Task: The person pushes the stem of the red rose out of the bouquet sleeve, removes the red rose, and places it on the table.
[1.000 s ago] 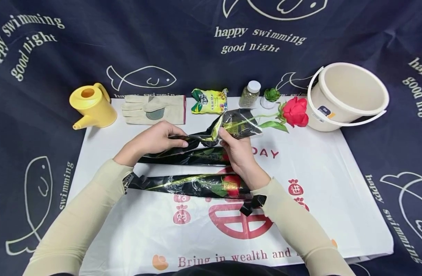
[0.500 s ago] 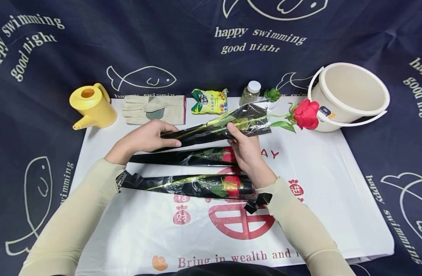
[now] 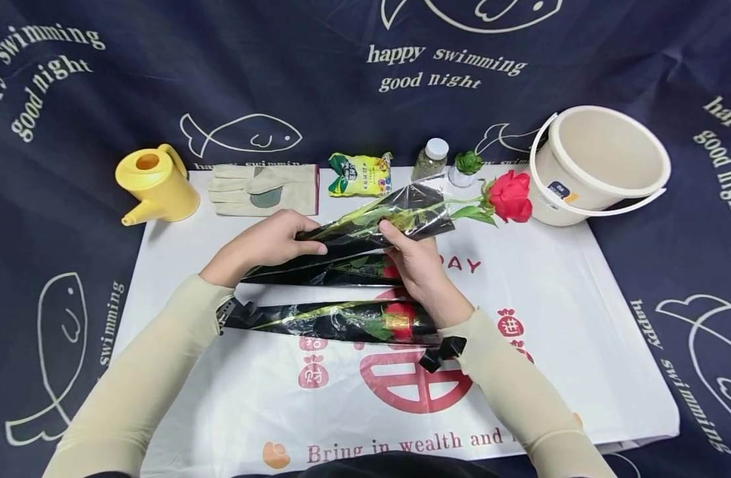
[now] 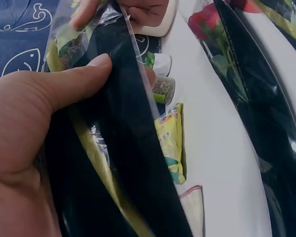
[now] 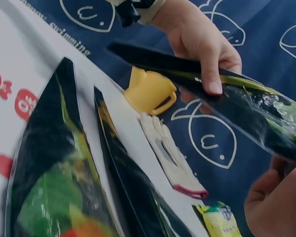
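So the black wrapper [image 3: 359,237] is held two-handed above the surface [image 3: 586,345]: its narrower part is pinched by the left hand [image 3: 269,240], thumb on top, while the wider mouth end is gripped by the right hand [image 3: 423,272], thumb laid across the near side. The red rose [image 3: 510,196] can be seen sticking out beyond the right hand. Most of that hand's fingers are hidden. Right under it, a second wrapped rose [image 3: 320,273] is partly covered; farther off, the jar's [image 3: 429,163] base is blocked. From both wrists, the held bloom is cut off.
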Tool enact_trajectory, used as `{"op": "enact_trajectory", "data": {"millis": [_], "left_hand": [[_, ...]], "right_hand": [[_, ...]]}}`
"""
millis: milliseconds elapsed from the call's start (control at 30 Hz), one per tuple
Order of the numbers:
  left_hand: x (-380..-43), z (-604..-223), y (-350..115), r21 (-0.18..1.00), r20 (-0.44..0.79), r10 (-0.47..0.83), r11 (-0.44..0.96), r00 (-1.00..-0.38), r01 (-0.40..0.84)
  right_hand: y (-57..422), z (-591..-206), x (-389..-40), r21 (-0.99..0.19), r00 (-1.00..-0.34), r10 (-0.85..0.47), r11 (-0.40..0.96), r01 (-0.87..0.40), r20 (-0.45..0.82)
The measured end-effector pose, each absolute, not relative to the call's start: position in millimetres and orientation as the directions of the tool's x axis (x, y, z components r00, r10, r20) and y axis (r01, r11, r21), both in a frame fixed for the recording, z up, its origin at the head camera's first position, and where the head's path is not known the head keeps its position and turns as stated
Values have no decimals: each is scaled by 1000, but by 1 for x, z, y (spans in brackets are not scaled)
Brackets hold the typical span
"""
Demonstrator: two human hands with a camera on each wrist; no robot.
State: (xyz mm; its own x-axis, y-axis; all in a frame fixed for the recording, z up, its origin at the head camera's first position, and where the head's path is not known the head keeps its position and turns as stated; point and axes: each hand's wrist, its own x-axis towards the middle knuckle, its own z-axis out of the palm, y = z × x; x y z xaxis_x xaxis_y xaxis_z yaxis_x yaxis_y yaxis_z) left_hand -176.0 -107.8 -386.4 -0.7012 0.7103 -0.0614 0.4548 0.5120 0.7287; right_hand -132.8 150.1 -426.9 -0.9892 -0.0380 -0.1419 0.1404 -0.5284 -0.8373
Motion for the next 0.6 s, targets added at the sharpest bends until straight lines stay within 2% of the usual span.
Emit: {"op": "enact_trajectory", "data": {"millis": [200,467,600], "left_hand": [[-180,-394,-121,739,-45,673,520,-738,429],[-181,-402,-136,749,-47,628,537,-777,388],[-181,-405,-139,743,-36,632,535,-774,402]], "right_hand": [[175,-431,-127,-831,-980,-20,-527,180,-200],[209,-427,-119,-697,-982,151,-717,-31,-112],[209,-418,-120,-643,-984,121,-766,-7,-134]]}}
